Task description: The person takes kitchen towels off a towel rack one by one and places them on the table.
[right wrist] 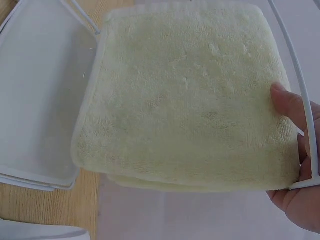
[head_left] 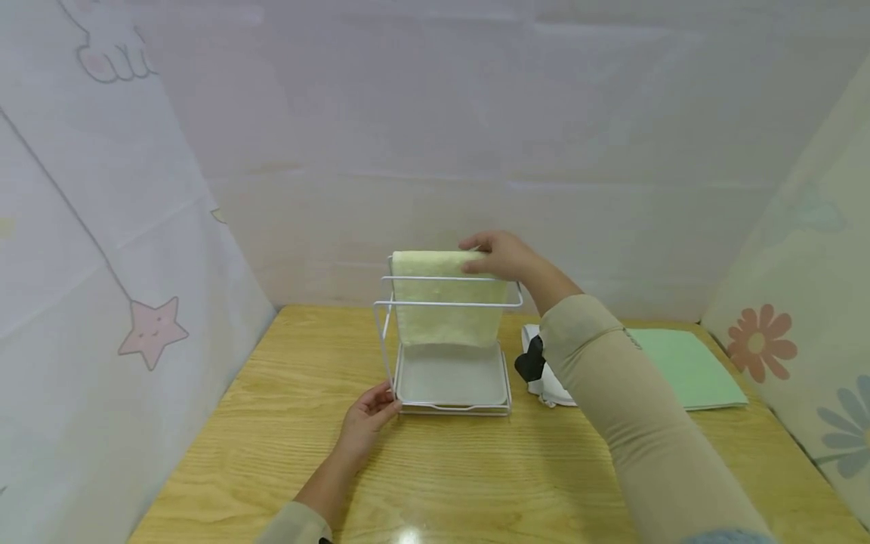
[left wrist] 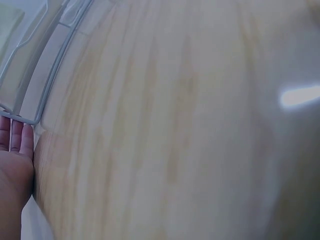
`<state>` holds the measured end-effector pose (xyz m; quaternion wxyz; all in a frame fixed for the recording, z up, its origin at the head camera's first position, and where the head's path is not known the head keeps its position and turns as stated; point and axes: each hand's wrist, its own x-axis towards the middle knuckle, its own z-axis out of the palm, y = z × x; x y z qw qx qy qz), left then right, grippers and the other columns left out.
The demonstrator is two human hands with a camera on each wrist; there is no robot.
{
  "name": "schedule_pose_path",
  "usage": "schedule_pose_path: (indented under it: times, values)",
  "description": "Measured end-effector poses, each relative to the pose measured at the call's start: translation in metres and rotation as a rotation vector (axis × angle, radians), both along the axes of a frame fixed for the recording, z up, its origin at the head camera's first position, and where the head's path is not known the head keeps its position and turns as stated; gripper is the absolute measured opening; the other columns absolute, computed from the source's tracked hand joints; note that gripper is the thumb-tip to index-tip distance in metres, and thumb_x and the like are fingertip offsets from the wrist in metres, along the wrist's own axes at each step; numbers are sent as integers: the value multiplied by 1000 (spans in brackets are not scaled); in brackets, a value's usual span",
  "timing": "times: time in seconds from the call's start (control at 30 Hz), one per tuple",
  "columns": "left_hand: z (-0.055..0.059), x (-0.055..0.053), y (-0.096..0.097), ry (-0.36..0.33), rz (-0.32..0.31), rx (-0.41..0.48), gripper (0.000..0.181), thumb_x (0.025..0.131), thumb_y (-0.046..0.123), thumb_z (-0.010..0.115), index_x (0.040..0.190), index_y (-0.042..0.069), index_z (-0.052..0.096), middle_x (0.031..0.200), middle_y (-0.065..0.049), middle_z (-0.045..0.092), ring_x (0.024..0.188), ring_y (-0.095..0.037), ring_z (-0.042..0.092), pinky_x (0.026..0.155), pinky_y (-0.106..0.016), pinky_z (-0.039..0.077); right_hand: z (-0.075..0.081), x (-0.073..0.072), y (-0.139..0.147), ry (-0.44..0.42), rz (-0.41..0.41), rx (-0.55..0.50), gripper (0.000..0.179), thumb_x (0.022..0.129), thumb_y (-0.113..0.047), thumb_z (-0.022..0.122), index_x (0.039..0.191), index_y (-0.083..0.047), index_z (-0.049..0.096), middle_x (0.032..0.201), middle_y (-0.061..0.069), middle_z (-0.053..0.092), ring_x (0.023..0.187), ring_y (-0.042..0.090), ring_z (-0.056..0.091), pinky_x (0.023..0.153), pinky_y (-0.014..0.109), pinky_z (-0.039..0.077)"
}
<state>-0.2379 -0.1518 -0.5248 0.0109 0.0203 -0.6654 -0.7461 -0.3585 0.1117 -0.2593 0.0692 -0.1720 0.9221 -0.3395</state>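
Observation:
A white wire rack (head_left: 448,304) with several raised bars stands on the table, a pale tray (head_left: 451,374) in its base. Over its rear bar hangs a folded pale yellow towel (head_left: 445,325). My right hand (head_left: 504,257) pinches the towel's top edge near its right end. In the right wrist view, the thumb lies on the near face of the fluffy towel (right wrist: 185,100), with fingers partly hidden behind it. Down at the rack's front left corner, my left hand (head_left: 363,423) holds the base frame between thumb and fingers. Its fingertips are partly hidden by the wire in the left wrist view.
To the right of the rack lies a white item with a black part (head_left: 532,361), partly covered by my right sleeve. Beyond it a light green folded sheet or cloth (head_left: 689,366) rests on the wooden table (head_left: 292,423). Printed fabric walls (head_left: 435,151) enclose the table.

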Motion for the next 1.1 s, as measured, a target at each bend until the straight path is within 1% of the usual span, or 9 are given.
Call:
schedule_pose_path:
  times: [0.13,0.3,0.5,0.77,0.9,1.03,1.1]
  values:
    - [1,0,2,7,-2,-2,50,88,-2,68,135,-8,51,107,-5,63,92,-4,60,81,-15,52,-2,-2,-1,-9,-52,-32,47,90,-29,72,133,-15,60,143,9,54,135,27,47,114,44,39]
    - [0,0,2,31,-2,-23,49,88,-1,68,134,-9,51,106,-4,63,92,-4,60,80,-14,52,-2,-2,0,-10,-78,-55,46,90,-31,72,133,-18,61,143,7,56,137,27,45,114,44,39]
    - [-1,-1,3,21,2,-23,50,88,-2,68,134,-8,50,104,0,63,92,-3,60,80,-14,52,-3,0,3,-26,-113,-116,44,90,-31,72,132,-19,63,143,5,56,138,26,44,114,44,38]
    - [-1,0,4,18,1,-17,50,87,-3,68,134,-8,51,101,2,62,91,-3,60,80,-14,52,-2,0,4,-9,-145,-169,42,90,-29,72,129,-16,64,139,7,59,135,26,46,113,42,40]
    - [-1,0,3,24,0,-33,50,87,-2,69,134,-8,52,101,4,62,91,-3,60,80,-15,52,4,2,4,23,-158,-151,41,90,-31,72,128,-17,65,138,7,60,133,25,48,112,41,40]
    - [-1,-1,4,19,4,-28,50,87,-2,69,134,-8,52,101,3,62,91,-3,60,80,-14,52,15,5,4,57,-146,-128,41,91,-32,71,128,-18,65,138,6,60,134,25,48,112,42,40]
    - [-2,-2,4,19,5,-24,50,87,-3,68,134,-8,51,101,3,62,91,-3,60,80,-14,52,21,5,4,67,-144,-134,40,90,-32,72,128,-17,66,137,6,61,132,24,50,110,41,42]
